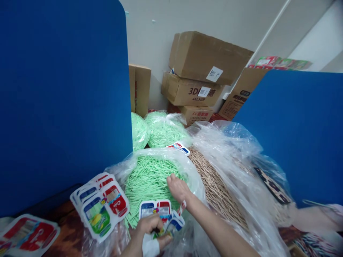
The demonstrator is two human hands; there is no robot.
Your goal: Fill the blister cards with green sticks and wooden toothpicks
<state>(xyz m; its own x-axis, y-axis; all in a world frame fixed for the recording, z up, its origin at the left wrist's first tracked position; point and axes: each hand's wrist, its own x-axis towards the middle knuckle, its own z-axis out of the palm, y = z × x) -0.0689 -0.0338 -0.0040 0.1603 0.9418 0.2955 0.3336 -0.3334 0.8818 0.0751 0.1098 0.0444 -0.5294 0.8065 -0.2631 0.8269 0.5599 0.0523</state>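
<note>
My left hand point(152, 232), with a white wrap near the thumb, grips printed die-cut cards point(154, 208) in blue, red and green at the front of an open clear plastic bag point(197, 175). Thin light green sticks point(150, 178) fill this bag. Over them is my right hand point(177, 187), its fingers curled closed; whatever they may hold is hidden. A small red-and-white striped piece point(182, 207) shows by the right wrist. Left of the bag, a fanned stack of similar printed cards point(100, 203) lies on the clear plastic.
Brown sticks point(214, 185) fill another plastic bag at right. Bagged green sticks point(166, 132) lie behind. Blue partitions point(64, 100) flank both sides. Cardboard boxes point(193, 89) are stacked by the wall. Another person's arm point(313, 217) reaches in at the right. A loose card point(32, 233) lies lower left.
</note>
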